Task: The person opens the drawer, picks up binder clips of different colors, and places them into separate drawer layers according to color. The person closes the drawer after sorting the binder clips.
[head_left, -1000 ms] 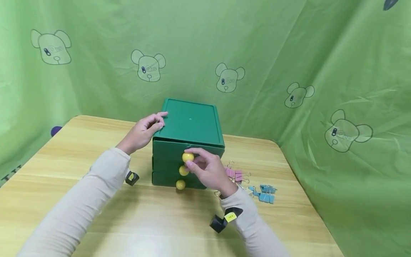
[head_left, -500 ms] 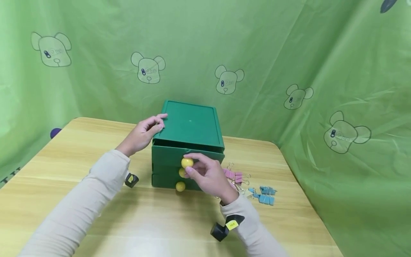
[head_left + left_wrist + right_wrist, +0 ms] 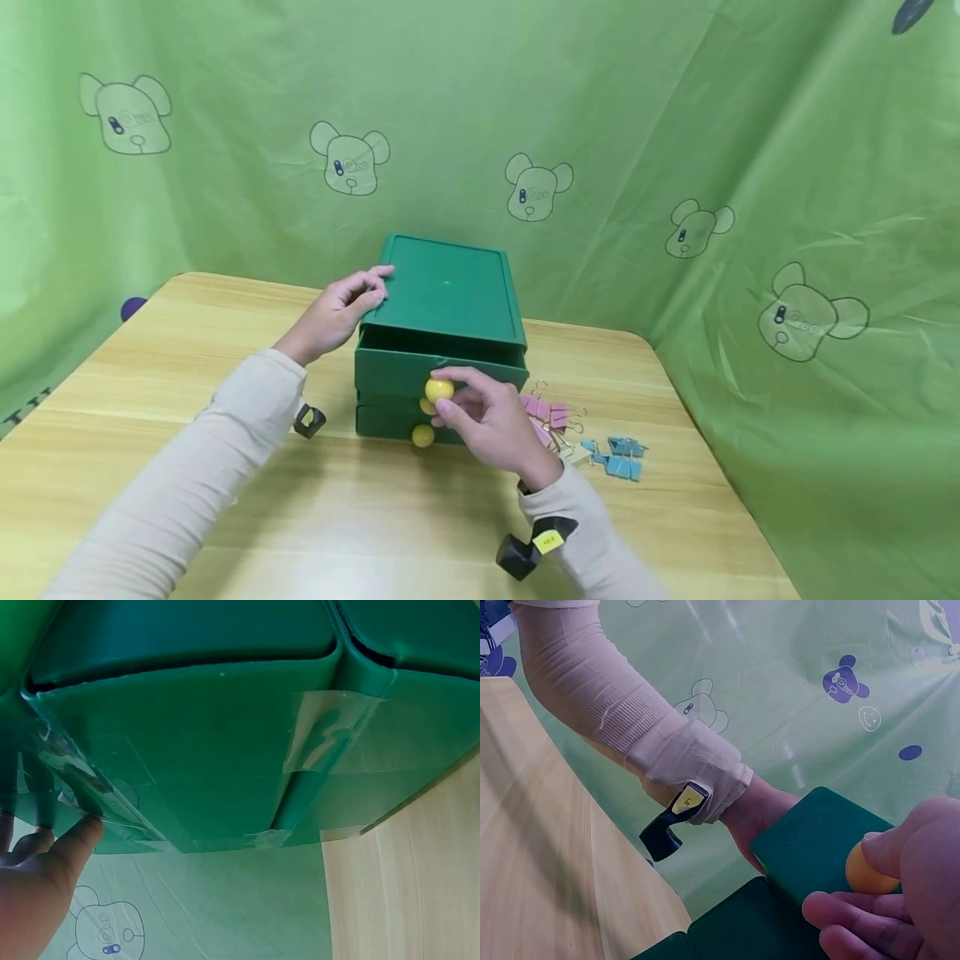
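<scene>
A green drawer cabinet (image 3: 450,292) stands on the table, its three drawers stacked, each with a round yellow knob. The top drawer (image 3: 390,372) is pulled partway out, leaving a dark gap under the cabinet's lid. My right hand (image 3: 491,421) pinches the top yellow knob (image 3: 439,389) between thumb and fingers; the right wrist view also shows this knob (image 3: 866,871) in the grip. My left hand (image 3: 337,312) rests on the left top edge of the cabinet, thumb and fingertips touching it. In the left wrist view, clear tape (image 3: 330,727) crosses the cabinet's side. The drawer's inside is hidden.
Right of the cabinet lie several binder clips: pink ones (image 3: 546,408), blue ones (image 3: 624,458) and a pale yellow one (image 3: 576,455). A green cloth (image 3: 450,108) with bear drawings hangs behind and beside the wooden table (image 3: 337,525).
My right hand has drawn the top drawer toward me by its knob, and the gap below the lid has widened. The left hand has stayed on the cabinet's edge.
</scene>
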{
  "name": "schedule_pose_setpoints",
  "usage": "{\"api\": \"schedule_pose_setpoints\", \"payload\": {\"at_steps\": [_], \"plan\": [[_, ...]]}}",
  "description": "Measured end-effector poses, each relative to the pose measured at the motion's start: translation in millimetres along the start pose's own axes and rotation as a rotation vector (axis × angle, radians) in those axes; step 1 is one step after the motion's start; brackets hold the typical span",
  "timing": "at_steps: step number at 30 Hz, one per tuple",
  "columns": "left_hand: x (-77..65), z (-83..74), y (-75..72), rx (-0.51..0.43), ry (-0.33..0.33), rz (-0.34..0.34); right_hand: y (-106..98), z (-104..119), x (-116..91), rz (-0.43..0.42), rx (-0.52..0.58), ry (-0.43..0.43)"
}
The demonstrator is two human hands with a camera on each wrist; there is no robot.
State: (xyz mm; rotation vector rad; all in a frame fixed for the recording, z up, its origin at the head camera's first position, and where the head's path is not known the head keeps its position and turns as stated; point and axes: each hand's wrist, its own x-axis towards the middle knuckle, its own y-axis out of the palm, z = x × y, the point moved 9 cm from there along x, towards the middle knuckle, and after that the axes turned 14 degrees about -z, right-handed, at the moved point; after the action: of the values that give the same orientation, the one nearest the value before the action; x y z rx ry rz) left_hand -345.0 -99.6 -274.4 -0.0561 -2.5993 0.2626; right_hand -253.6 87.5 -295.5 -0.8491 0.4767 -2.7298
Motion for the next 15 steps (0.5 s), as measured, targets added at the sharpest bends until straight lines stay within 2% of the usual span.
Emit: {"api": "schedule_pose_setpoints", "payload": {"at_steps": [15], "plan": [[-0.2,2.6,-0.3,0.015,-0.012,-0.003,0.4,11.8,-11.3,0.014,-0.013,-0.042]]}}
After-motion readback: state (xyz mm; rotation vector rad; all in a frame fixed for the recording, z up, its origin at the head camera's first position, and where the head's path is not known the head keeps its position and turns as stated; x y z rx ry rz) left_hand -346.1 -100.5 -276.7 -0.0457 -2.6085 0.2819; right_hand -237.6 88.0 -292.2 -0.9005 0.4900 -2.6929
